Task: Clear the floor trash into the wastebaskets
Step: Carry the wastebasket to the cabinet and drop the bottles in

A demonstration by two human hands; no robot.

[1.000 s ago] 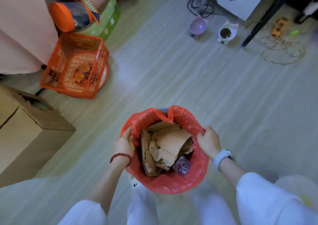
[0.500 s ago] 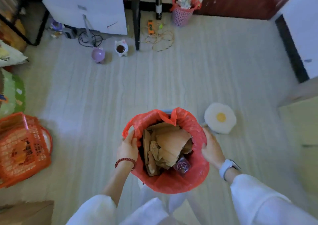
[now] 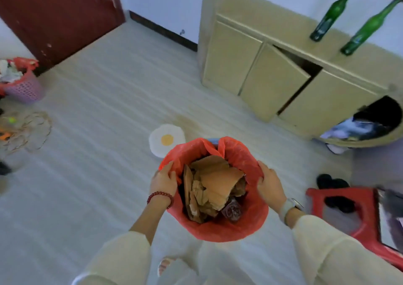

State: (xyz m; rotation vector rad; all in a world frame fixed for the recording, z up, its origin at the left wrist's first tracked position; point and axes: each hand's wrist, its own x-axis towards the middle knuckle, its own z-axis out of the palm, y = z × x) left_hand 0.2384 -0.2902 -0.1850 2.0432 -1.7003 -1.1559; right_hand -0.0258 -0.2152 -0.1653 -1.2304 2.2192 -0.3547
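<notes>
Left hand (image 3: 163, 181) and right hand (image 3: 270, 184) each grip the rim of a red-lined wastebasket (image 3: 239, 158) between them, torn cardboard (image 3: 214, 184) hiding its depths, a dark packet (image 3: 232, 210) beside the right hand too blurred to read.

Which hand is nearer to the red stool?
The right hand. It grips the right rim of the red-lined wastebasket, on the side toward the red stool. The left hand grips the opposite rim.
</notes>
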